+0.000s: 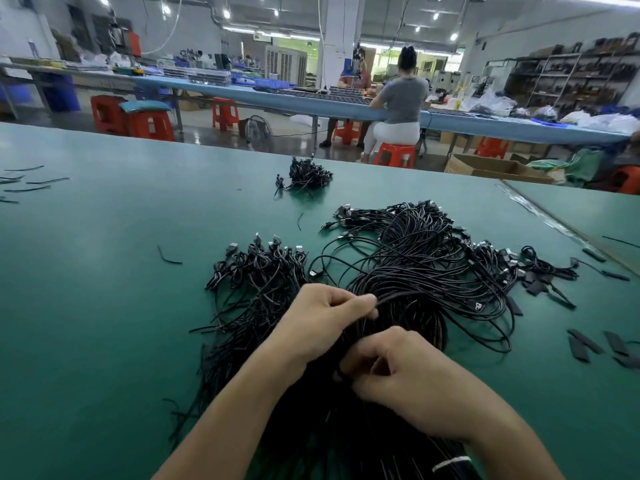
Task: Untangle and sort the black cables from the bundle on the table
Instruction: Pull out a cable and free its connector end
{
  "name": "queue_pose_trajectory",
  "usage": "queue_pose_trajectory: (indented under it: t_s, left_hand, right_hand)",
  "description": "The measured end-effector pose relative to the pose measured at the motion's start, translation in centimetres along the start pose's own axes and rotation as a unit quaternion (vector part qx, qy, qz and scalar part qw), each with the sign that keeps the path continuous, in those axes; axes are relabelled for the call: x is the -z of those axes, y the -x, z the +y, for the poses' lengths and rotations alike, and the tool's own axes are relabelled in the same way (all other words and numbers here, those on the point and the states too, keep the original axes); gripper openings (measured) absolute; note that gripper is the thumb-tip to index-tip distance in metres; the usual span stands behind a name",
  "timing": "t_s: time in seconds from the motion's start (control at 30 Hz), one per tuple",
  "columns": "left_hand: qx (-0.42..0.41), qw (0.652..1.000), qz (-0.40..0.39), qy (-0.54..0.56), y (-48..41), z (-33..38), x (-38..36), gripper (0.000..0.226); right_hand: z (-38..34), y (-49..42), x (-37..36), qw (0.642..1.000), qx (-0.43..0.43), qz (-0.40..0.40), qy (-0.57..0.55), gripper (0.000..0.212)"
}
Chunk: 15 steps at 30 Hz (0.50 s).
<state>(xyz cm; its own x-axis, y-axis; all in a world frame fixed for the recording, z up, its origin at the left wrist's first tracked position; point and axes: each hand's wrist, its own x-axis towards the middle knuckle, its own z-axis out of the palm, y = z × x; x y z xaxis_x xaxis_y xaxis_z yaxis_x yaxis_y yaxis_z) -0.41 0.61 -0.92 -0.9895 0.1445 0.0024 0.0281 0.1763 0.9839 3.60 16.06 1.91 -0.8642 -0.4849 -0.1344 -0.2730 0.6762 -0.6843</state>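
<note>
A large tangled bundle of black cables (426, 268) with USB plugs lies on the green table (104, 271), spreading right and toward me. To its left lies a straighter group of black cables (256, 278) with plugs pointing away. My left hand (318, 320) pinches a few cable strands between thumb and fingers at the bundle's near side. My right hand (398, 372) sits just below it, fingers curled around strands of the same bundle. A white band (450, 463) wraps cables near the bottom edge.
A small pile of black cables (306, 176) sits farther back on the table. Loose black sleeve pieces (585, 342) lie at the right, stray cable bits (24, 183) at the far left. A table seam (554, 223) runs at the right. A person sits on a red stool beyond.
</note>
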Motion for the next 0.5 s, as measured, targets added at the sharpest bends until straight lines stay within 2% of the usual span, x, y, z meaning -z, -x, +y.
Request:
queue_pose_trajectory:
  t_s: [0.07,0.1,0.17,0.2,0.27,0.33,0.37,0.4,0.5]
  left_hand:
    - [0.003,0.998,-0.055,0.009,0.5,0.5,-0.1,0.033]
    - [-0.017,0.999,-0.038,-0.005,0.4,0.6,-0.1,0.031]
    - [-0.066,0.996,0.032,-0.046,0.2,0.7,0.0,0.027]
    - [-0.078,0.994,0.046,-0.059,0.1,0.6,0.3,0.026]
    - [-0.075,0.994,0.019,-0.076,0.1,0.5,0.5,0.027]
    - [-0.053,0.989,-0.027,-0.134,0.2,0.5,0.5,0.027]
    - [-0.046,0.982,-0.039,-0.182,0.3,0.5,0.4,0.025]
    - [-0.041,0.973,-0.047,-0.222,0.3,0.6,0.3,0.024]
    - [-0.037,0.967,-0.062,-0.244,0.4,1.0,0.2,0.017]
  right_hand:
    - [0.3,-0.3,0.1,0.999,-0.037,0.027,0.026,0.025]
    - [0.5,-0.4,0.1,0.997,-0.059,0.059,0.004,0.027]
    - [1.0,-1.0,0.1,0.969,-0.118,0.162,-0.144,0.035]
    - [1.4,-1.4,0.3,0.933,-0.149,0.217,-0.245,0.035]
    - [1.6,-1.9,1.0,0.838,-0.173,0.288,-0.430,0.025]
    - [1.7,-2.3,1.7,0.764,-0.147,0.299,-0.553,0.018]
    - [1.7,-2.5,1.8,0.746,-0.134,0.298,-0.580,0.021]
    - [1.8,-2.8,1.8,0.752,-0.123,0.303,-0.572,0.023]
    - [2.3,-3.2,1.1,0.832,-0.092,0.338,-0.431,0.020]
